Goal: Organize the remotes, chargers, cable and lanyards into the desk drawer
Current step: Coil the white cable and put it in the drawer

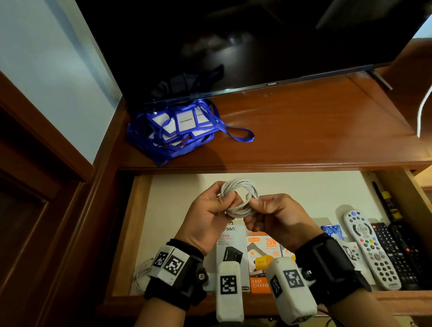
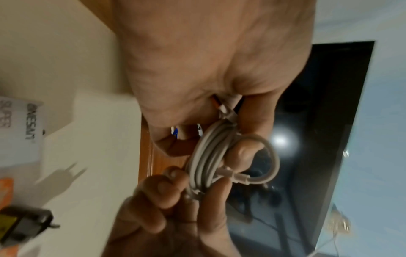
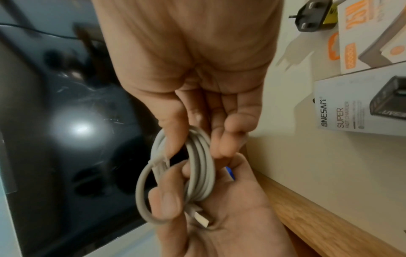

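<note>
Holding the coiled white cable (image 1: 240,198) with both hands' fingers: light, soft, springy, so I grip across all loops.

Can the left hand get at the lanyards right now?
Probably not yet: the left hand grips the cable together with the right hand. The lanyards lie uncovered on the desk, so the path looks free.
</note>
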`<act>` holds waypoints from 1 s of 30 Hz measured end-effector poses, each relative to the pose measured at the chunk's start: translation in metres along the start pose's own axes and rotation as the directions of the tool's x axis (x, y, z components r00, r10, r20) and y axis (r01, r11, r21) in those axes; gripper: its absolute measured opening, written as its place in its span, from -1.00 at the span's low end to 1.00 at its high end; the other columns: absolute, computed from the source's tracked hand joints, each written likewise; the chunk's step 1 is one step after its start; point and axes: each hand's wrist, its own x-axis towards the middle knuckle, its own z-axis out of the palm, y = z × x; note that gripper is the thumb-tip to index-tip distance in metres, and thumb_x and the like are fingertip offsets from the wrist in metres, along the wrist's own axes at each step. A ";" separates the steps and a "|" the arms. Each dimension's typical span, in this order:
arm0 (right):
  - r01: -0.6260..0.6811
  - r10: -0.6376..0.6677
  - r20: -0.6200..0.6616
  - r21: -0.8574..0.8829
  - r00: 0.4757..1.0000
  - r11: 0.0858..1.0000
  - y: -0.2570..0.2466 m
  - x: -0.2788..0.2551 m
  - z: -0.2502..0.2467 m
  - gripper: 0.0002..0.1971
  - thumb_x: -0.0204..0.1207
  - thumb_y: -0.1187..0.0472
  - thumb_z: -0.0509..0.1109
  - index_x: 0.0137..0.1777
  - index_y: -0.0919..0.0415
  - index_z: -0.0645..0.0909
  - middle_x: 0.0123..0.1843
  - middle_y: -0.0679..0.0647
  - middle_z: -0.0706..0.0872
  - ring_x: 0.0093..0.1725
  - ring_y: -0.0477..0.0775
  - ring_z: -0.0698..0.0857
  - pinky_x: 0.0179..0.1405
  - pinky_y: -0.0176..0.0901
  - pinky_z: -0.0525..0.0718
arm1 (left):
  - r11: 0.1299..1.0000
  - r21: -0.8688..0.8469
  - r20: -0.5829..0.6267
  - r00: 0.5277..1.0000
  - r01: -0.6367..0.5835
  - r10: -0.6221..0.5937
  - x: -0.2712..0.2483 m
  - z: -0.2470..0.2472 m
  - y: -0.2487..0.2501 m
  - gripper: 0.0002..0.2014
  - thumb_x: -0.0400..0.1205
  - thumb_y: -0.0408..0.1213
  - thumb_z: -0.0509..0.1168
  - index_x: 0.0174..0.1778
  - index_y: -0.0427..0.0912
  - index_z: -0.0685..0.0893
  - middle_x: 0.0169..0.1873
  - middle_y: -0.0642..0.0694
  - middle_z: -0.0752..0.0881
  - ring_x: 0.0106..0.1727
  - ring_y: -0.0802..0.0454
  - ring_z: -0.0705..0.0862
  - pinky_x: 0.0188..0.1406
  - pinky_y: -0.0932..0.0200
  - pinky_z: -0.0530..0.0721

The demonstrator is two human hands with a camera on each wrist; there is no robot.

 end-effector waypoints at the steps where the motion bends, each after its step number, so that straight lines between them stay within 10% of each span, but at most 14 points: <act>1: -0.004 0.004 0.001 -0.004 1.000 1.000 0.001 0.002 0.002 -0.75 0.29 0.26 0.41 -0.24 0.53 0.62 -0.45 0.29 0.65 -0.52 0.14 0.60 -0.48 -0.15 0.54 | 0.999 -0.038 -0.004 1.000 0.006 -0.006 0.000 -0.003 0.002 -0.90 0.50 -0.39 0.26 -0.13 -0.35 0.55 -0.36 -0.20 0.48 -0.22 -0.10 0.49 0.02 -0.04 0.47; 9: -0.059 0.059 -0.091 -0.007 0.994 0.998 0.006 0.011 0.032 -0.73 0.34 0.20 0.39 -0.17 0.48 0.63 -0.42 0.27 0.66 -0.47 0.15 0.61 -0.39 -0.11 0.55 | 0.986 -0.142 0.236 0.970 0.086 -0.050 0.003 -0.030 0.023 -0.78 0.58 -0.29 0.17 -0.33 -0.33 0.53 -0.41 -0.19 0.44 -0.26 -0.17 0.53 -0.16 -0.07 0.52; 15: -0.008 -0.012 -0.251 -0.079 0.968 0.997 0.014 0.010 0.051 -0.81 0.40 0.26 0.45 -0.22 0.45 0.66 -0.42 0.29 0.67 -0.49 0.17 0.62 -0.50 -0.15 0.57 | 0.976 0.083 0.131 0.968 0.203 -0.213 -0.002 -0.066 0.040 -0.68 0.42 -0.20 0.40 0.07 -0.22 0.69 -0.19 -0.09 0.73 -0.23 0.12 0.63 -0.13 0.16 0.39; 21: -0.018 -0.051 -0.315 -0.214 0.948 0.977 0.038 0.013 0.081 -0.77 0.48 0.32 0.44 -0.21 0.57 0.66 -0.41 0.36 0.66 -0.50 0.20 0.62 -0.52 -0.16 0.58 | 0.818 0.553 0.021 0.979 0.157 -0.202 0.002 -0.093 0.053 -0.93 0.56 -0.31 0.40 -0.07 -0.09 0.74 -0.30 -0.01 0.78 -0.34 0.25 0.60 -0.39 0.35 0.41; 30: -0.062 -0.025 -0.170 -0.488 0.985 0.871 0.041 0.043 0.094 -0.73 0.53 0.30 0.43 -0.26 0.55 0.63 -0.44 0.30 0.68 -0.51 0.13 0.64 -0.53 -0.20 0.60 | 0.688 0.650 -0.191 0.946 0.321 -0.261 0.010 -0.129 0.068 -0.87 0.46 -0.27 0.50 -0.09 -0.14 0.81 -0.33 0.02 0.75 -0.30 0.20 0.61 -0.24 0.35 0.49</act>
